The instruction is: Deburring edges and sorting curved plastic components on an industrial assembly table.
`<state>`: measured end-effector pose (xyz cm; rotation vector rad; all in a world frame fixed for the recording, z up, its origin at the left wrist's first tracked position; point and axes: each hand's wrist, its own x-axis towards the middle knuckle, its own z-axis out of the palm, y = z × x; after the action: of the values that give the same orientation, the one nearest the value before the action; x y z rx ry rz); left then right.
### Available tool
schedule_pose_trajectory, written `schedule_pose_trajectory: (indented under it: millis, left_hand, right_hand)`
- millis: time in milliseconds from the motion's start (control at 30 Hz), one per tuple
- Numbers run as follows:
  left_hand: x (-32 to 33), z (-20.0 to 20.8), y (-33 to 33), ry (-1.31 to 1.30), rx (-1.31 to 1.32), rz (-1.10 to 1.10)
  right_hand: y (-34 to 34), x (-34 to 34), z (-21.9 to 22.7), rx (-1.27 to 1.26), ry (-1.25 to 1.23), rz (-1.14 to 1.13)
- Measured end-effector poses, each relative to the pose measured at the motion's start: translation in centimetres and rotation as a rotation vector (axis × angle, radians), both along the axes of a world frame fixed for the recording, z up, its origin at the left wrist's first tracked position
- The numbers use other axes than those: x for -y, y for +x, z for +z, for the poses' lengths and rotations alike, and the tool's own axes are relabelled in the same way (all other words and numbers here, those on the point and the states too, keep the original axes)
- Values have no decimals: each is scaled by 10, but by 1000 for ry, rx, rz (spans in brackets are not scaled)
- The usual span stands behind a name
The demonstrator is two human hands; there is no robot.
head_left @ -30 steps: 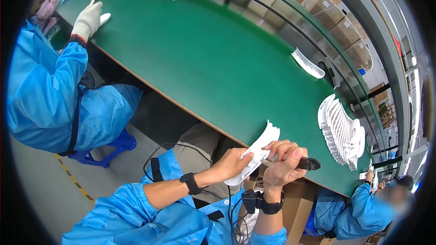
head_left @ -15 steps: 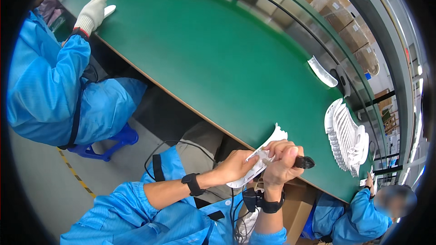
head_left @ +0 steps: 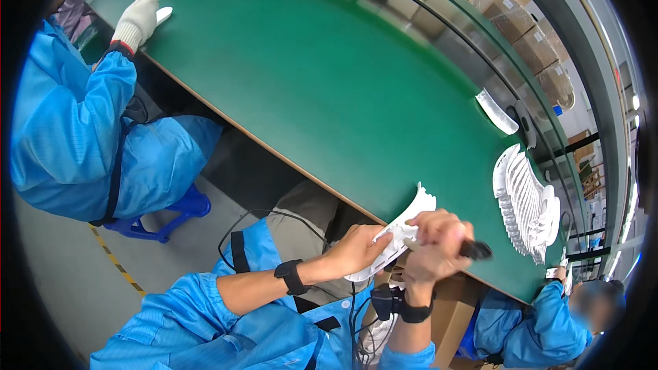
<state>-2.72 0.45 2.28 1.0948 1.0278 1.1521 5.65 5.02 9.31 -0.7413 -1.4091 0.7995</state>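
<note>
A white curved plastic part (head_left: 418,204) slants over the table's near edge. My left hand (head_left: 358,250) grips its near side, thumb on the inner face. My right hand (head_left: 433,250), slightly blurred, is closed around a tool with a black handle (head_left: 478,251). A narrow tip (head_left: 411,243) shows from that fist on the side of the white part; whether it touches the part I cannot tell. The tool's exact kind is hidden by my fingers. The lower end of the part hangs over my lap.
Several nested white parts (head_left: 524,205) lie on the green table (head_left: 301,82) at right, with a single white piece (head_left: 496,112) beyond. A co-worker's gloved hand (head_left: 139,20) is at far left; another person (head_left: 548,325) sits at lower right. A cardboard box (head_left: 449,315) stands below the edge.
My right hand has moved a little to the right with the tool, drawing away from my left hand. The white part has barely shifted.
</note>
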Motion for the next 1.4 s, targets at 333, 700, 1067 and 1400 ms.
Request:
schedule_pose_trajectory:
  millis: [333,700,1067,1400]
  left_hand:
    - [3,9,0,-108,55,-63]
    - [16,20,37,-12,-187,307]
    - [16,18,39,25,-150,327]
    - [17,3,47,17,-161,365]
  right_hand:
    - [0,2,-5,-61,-48,12]
    - [11,17,1,-288,-158,-326]
    - [9,10,1,-328,-309,-348]
    - [1,-17,17,-165,-452,-339]
